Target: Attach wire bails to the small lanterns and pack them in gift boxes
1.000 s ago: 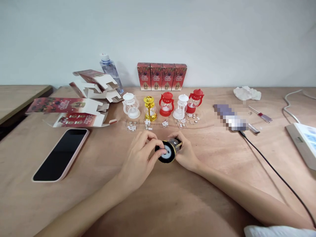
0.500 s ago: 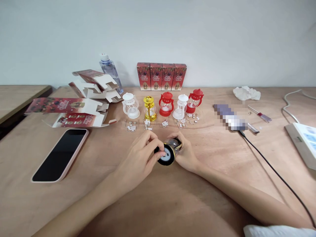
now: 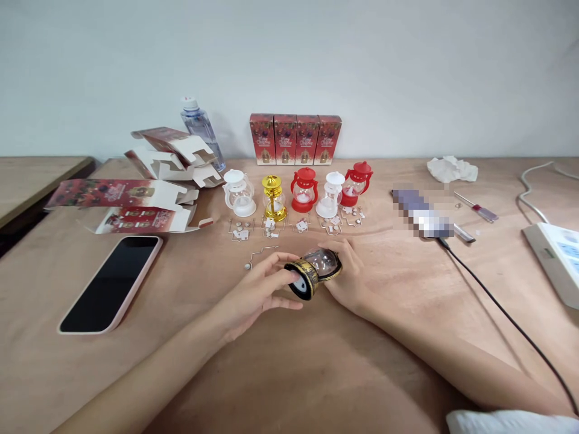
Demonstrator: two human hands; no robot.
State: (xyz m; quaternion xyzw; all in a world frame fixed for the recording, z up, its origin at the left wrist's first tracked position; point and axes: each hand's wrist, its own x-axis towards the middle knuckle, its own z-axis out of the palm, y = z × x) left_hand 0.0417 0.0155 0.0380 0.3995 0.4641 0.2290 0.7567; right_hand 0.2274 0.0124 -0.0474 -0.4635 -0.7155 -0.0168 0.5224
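A black-and-gold mini lantern (image 3: 310, 275) lies tilted on its side between my hands, its dark base with a white disc turned toward me and to the left. My left hand (image 3: 251, 298) grips that base, thumb on the white disc and index finger along the rim, the lower fingers stretched out below. Around the lantern's top end, my right hand (image 3: 349, 278) is closed. Just beyond my left hand lie a bent wire handle (image 3: 263, 250) and a small round button cell (image 3: 247, 266). Farther back stand white lanterns (image 3: 239, 196), a gold lantern (image 3: 273, 199) and red lanterns (image 3: 304, 191).
Wire handles and small parts (image 3: 271, 228) lie before the lanterns. Red boxes (image 3: 296, 140) stand against the wall. Opened boxes (image 3: 149, 193), a bottle (image 3: 201, 129) and a phone (image 3: 111, 286) are left. A screwdriver (image 3: 482, 210), tissue (image 3: 452, 169), cable (image 3: 502, 310) and power strip (image 3: 554, 262) are right.
The lantern has turned so more of its glass and gold side shows. My left hand has shifted lower left on its base, and the wire handle beyond it now shows.
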